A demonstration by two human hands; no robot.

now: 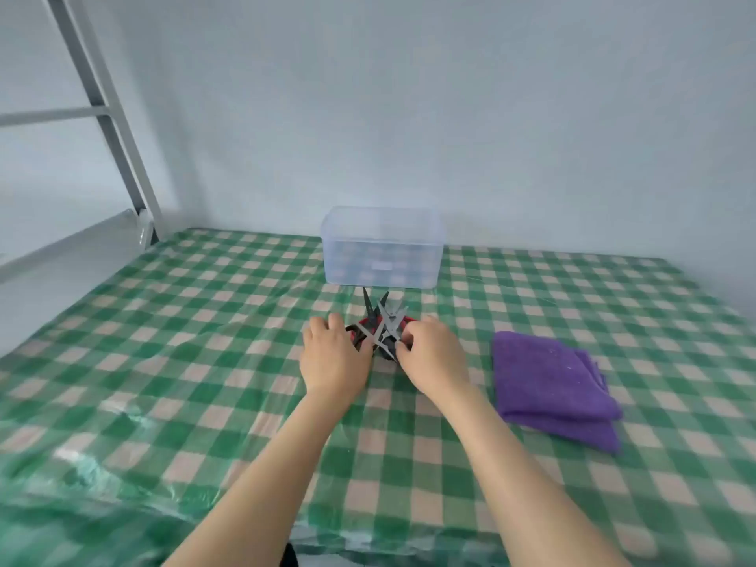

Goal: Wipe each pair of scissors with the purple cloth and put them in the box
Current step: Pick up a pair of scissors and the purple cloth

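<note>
A small heap of scissors [382, 321] with grey blades and red-and-black handles lies at the table's middle, blades pointing toward the box. My left hand [333, 354] rests on the heap's left side, fingers curled over the handles. My right hand [433, 354] pinches a pair at the heap's right side. A clear plastic box [382, 247], with no lid and nothing seen in it, stands just behind the scissors. The folded purple cloth [550, 382] lies to the right of my right hand, untouched.
The table wears a green-and-cream checked cover [204, 341] under clear plastic film. A pale wall runs close behind the box. A grey metal frame [106, 116] rises at the far left beyond the table's corner.
</note>
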